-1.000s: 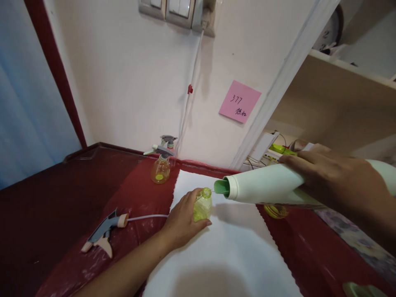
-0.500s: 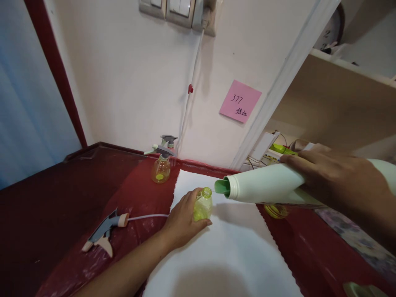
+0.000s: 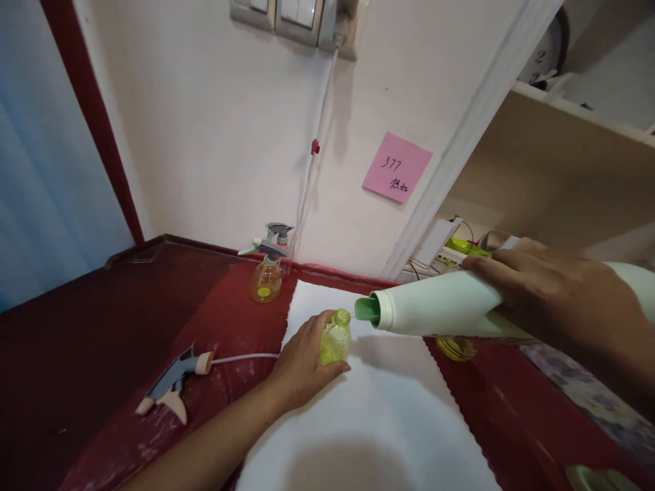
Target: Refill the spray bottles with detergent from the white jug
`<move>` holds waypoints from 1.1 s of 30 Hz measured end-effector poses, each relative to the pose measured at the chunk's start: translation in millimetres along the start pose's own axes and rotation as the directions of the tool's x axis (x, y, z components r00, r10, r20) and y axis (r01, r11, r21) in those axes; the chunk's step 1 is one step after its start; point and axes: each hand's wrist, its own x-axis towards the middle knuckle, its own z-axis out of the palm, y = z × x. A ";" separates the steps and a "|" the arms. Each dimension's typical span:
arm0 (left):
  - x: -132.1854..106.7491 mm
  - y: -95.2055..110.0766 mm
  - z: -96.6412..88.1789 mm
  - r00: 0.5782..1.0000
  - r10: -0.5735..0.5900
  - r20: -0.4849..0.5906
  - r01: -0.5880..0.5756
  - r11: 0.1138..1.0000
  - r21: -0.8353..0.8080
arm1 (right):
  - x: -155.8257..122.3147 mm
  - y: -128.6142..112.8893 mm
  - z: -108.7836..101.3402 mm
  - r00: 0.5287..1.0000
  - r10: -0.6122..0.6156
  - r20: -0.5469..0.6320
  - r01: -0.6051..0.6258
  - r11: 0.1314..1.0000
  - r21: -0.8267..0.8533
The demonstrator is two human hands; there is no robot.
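Note:
My left hand (image 3: 303, 356) is wrapped around a small clear yellow-green bottle (image 3: 336, 343), which stands upright on a white cloth (image 3: 404, 409) with its mouth uncovered. My right hand (image 3: 542, 293) grips a large pale green jug-like bottle (image 3: 434, 303), tipped nearly level. Its green pouring lip (image 3: 365, 309) sits just right of the small bottle's mouth. A thin clear stream seems to run between the two. Left of my left forearm lies a grey and peach spray trigger head (image 3: 177, 380) with its white tube reaching toward my hand.
Spray bottles (image 3: 266, 276) stand by the wall at the back. Behind the large bottle, a yellow object (image 3: 455, 348) is partly hidden. A pale green piece (image 3: 596, 479) lies at the bottom right. A pink note (image 3: 398, 168) is stuck on the wall beside a white cable (image 3: 322, 109).
Both hands and both bottles hold almost the same positions. Any change in the liquid inside the small bottle is too slight to be sure of.

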 end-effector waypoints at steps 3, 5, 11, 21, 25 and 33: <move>0.7 -1.2 0.6 1.000 0.002 -0.004 -0.002 1.000 0.006 | 0.7 -0.6 -0.4 1.000 -0.003 0.002 0.003 1.000 0.004; 1.1 -1.6 0.8 1.000 0.002 -0.004 -0.002 1.000 0.005 | 0.9 -0.8 -0.7 1.000 0.000 0.005 0.000 1.000 0.003; 0.5 0.6 0.1 1.000 -0.005 -0.002 0.005 1.000 0.007 | 0.6 -0.4 -1.5 1.000 -0.006 0.022 0.006 1.000 0.001; -0.5 -0.1 0.0 1.000 -0.002 0.002 0.002 1.000 0.014 | 1.7 -0.3 -1.2 1.000 0.000 0.005 0.000 1.000 0.001; -0.8 -0.5 0.5 1.000 0.002 -0.005 -0.002 1.000 0.007 | 0.4 0.1 0.1 1.000 -0.001 0.005 0.001 1.000 0.003; 0.1 -1.4 1.1 1.000 0.011 -0.005 -0.011 1.000 0.016 | 0.9 0.7 -0.5 1.000 -0.001 0.023 0.001 1.000 0.006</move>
